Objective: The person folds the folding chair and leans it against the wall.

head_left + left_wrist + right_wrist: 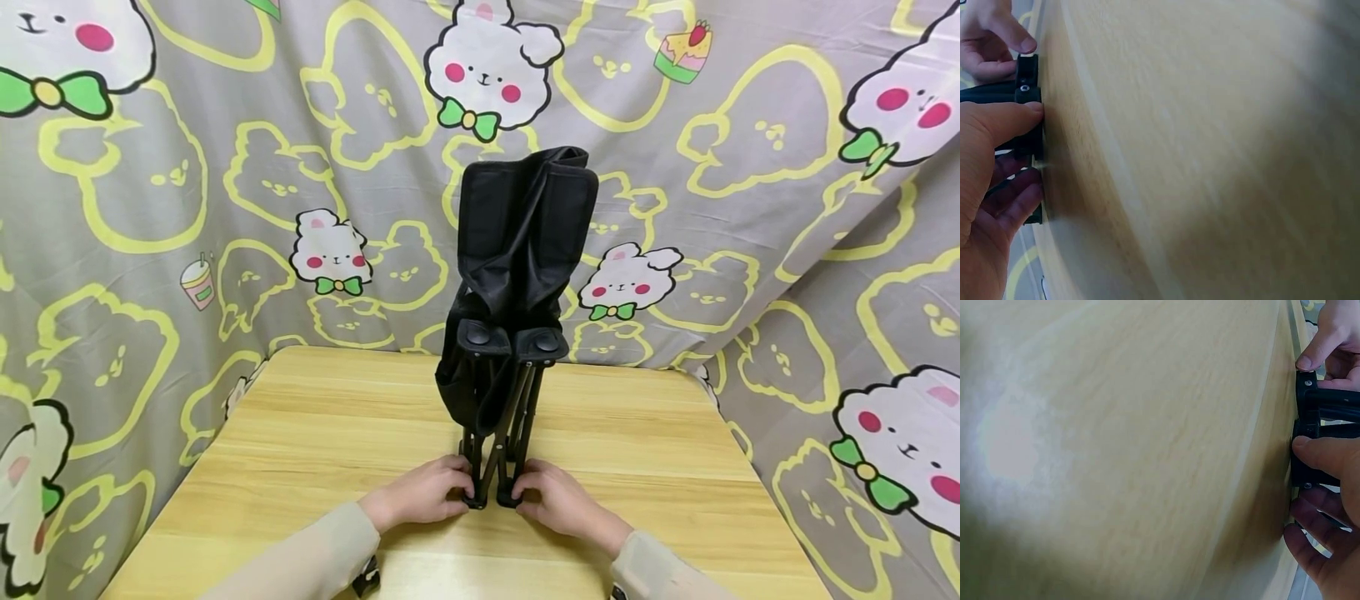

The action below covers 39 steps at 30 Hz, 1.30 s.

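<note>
A folded black camping chair point(517, 242) stands upright on the table, its fabric seat bunched above thin dark metal legs. At its base, my left hand point(422, 492) holds the left front foot, with the thumb on the near side. My right hand point(561, 502) holds the right front foot in the same way. Seen in the left wrist view, the left thumb point(1019, 119) lies on a black plastic foot point(1025, 78) bearing a small screw. In the right wrist view, the right thumb point(1313, 450) presses a foot while the other fingers reach behind it.
The chair rests on a light wood-grain table point(315, 417). A grey curtain point(390, 183) printed with white cartoon animals and yellow outlines surrounds the table's back and sides. Black straps point(367, 577) show by the left sleeve.
</note>
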{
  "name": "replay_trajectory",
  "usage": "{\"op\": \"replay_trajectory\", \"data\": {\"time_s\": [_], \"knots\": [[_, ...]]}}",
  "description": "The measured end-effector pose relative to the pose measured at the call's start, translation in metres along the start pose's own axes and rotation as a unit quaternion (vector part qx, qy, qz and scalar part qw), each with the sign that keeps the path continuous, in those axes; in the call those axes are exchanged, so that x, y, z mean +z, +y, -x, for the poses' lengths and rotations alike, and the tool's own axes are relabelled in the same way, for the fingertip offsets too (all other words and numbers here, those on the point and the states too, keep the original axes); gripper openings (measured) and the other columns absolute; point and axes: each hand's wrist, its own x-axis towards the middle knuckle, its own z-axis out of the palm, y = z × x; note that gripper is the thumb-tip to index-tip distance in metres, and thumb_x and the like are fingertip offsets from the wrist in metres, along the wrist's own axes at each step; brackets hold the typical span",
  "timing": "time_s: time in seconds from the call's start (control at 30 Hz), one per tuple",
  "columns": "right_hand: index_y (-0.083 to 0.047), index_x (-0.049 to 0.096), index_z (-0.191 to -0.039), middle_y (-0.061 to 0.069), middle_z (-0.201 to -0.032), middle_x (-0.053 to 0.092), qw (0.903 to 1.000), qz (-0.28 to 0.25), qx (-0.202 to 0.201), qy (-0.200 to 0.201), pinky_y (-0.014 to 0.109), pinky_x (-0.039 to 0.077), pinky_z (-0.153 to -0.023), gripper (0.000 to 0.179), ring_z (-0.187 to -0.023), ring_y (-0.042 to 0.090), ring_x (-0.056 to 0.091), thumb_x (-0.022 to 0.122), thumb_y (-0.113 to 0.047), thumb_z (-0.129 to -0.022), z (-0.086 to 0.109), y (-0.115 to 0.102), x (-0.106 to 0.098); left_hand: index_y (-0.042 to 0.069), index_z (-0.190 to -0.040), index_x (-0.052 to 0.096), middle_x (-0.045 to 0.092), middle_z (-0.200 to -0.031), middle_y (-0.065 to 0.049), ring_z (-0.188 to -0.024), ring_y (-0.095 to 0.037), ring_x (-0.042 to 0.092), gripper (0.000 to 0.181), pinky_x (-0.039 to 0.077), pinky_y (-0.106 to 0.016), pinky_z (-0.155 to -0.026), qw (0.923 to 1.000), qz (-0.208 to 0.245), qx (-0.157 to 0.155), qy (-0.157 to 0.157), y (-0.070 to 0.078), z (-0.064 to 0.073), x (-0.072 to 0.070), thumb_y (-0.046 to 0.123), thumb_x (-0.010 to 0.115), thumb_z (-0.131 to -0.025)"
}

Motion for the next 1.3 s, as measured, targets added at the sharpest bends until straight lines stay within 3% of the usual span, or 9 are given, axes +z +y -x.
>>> {"op": "replay_trajectory", "data": {"time_s": [0.33, 0.73, 1.03, 1.3], "knots": [[-0.019, 0.079, -0.090, -0.006, -0.098, 0.068, 0.9999, -0.010, 0.001, -0.003, 0.030, 0.059, -0.081, 0.016, -0.092, 0.007, 0.062, 0.091, -0.009, -0.085, -0.003, 0.001, 0.003, 0.019, -0.101, 0.080, 0.071, -0.126, -0.003, -0.116, -0.016, 0.068, 0.008, 0.058, -0.030, -0.105, 0.9997, 0.013, -0.017, -0.008, -0.001, -0.003, 0.004, 0.025, 0.083, -0.097], [-0.014, 0.080, -0.090, -0.003, -0.095, 0.069, 0.9993, -0.038, 0.000, -0.003, 0.025, 0.059, -0.077, 0.014, -0.088, 0.005, 0.062, 0.089, -0.003, -0.086, -0.006, 0.004, 0.003, 0.020, -0.096, 0.079, 0.071, -0.115, 0.002, -0.103, -0.007, 0.066, 0.008, 0.058, -0.026, -0.095, 0.9996, 0.021, -0.019, -0.004, 0.001, -0.008, 0.001, 0.026, 0.083, -0.097], [-0.011, 0.080, -0.087, 0.000, -0.092, 0.071, 0.9986, -0.048, 0.013, 0.018, 0.025, 0.060, -0.076, 0.015, -0.085, 0.007, 0.065, 0.088, 0.002, -0.084, -0.012, 0.006, 0.003, 0.018, -0.095, 0.079, 0.071, -0.108, 0.003, -0.097, -0.007, 0.065, 0.007, 0.059, -0.026, -0.091, 0.9997, 0.011, -0.019, 0.011, -0.004, -0.014, 0.004, 0.023, 0.084, -0.097], [-0.010, 0.079, -0.087, 0.000, -0.091, 0.070, 0.9981, -0.046, 0.036, 0.021, 0.027, 0.062, -0.078, 0.015, -0.085, 0.009, 0.065, 0.087, 0.003, -0.084, -0.019, 0.013, 0.005, 0.017, -0.096, 0.079, 0.072, -0.110, 0.002, -0.101, -0.012, 0.068, 0.006, 0.060, -0.029, -0.094, 0.9990, 0.010, -0.042, 0.010, -0.007, -0.022, 0.002, 0.020, 0.083, -0.097]]}}
